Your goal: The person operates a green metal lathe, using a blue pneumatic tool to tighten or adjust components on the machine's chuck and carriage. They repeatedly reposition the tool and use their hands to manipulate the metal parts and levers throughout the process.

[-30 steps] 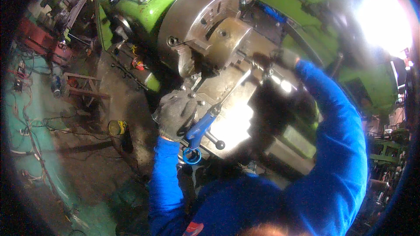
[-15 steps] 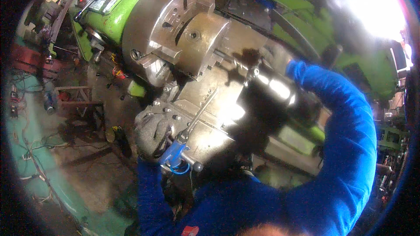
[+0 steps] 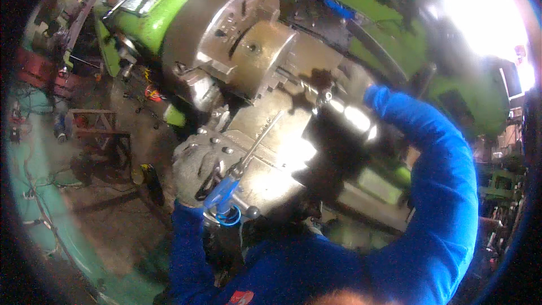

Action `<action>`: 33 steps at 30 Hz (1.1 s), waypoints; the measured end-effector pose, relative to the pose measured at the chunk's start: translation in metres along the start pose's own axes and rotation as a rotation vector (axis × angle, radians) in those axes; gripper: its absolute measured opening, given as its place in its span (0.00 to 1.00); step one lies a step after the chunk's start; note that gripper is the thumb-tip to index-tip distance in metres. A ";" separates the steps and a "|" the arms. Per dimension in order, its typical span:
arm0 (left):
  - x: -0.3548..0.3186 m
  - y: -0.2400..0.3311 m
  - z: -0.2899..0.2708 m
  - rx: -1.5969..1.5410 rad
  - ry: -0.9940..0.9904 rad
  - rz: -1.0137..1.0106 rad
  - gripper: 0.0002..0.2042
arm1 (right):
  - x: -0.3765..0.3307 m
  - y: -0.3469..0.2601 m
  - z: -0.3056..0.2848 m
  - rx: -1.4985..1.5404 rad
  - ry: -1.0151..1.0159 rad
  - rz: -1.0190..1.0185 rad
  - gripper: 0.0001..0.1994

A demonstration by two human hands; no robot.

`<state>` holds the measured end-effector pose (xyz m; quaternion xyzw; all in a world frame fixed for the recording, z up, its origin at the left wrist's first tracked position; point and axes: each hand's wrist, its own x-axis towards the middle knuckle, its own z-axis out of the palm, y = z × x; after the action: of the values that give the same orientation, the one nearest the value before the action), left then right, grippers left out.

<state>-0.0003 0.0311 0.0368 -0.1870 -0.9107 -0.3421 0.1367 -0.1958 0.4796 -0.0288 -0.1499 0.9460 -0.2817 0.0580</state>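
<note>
The person is wearing a bright blue long-sleeved garment. The right sleeve is showing soft creases along its length; the left sleeve is displaying the same plain blue. A small red patch with pale marks is standing out against the cloth. A grey glove is covering the left hand; blur is obscuring the right hand.

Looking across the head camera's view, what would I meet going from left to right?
Red metal box → yellow tin → gloved left hand → thick metal workpiece → drill bit → blurred right hand → bright light.
</note>
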 end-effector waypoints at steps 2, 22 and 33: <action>0.004 0.004 0.002 -0.028 0.015 -0.012 0.08 | -0.006 0.003 -0.002 0.001 0.010 -0.018 0.25; -0.011 -0.001 0.006 -0.020 0.095 -0.078 0.03 | -0.013 -0.004 -0.006 0.146 0.062 0.174 0.27; -0.006 -0.020 0.014 -0.037 0.111 0.032 0.07 | -0.008 0.022 0.007 0.103 0.134 0.103 0.29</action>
<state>-0.0053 0.0254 0.0126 -0.1849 -0.8920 -0.3666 0.1889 -0.1926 0.4961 -0.0469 -0.0788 0.9384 -0.3361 0.0166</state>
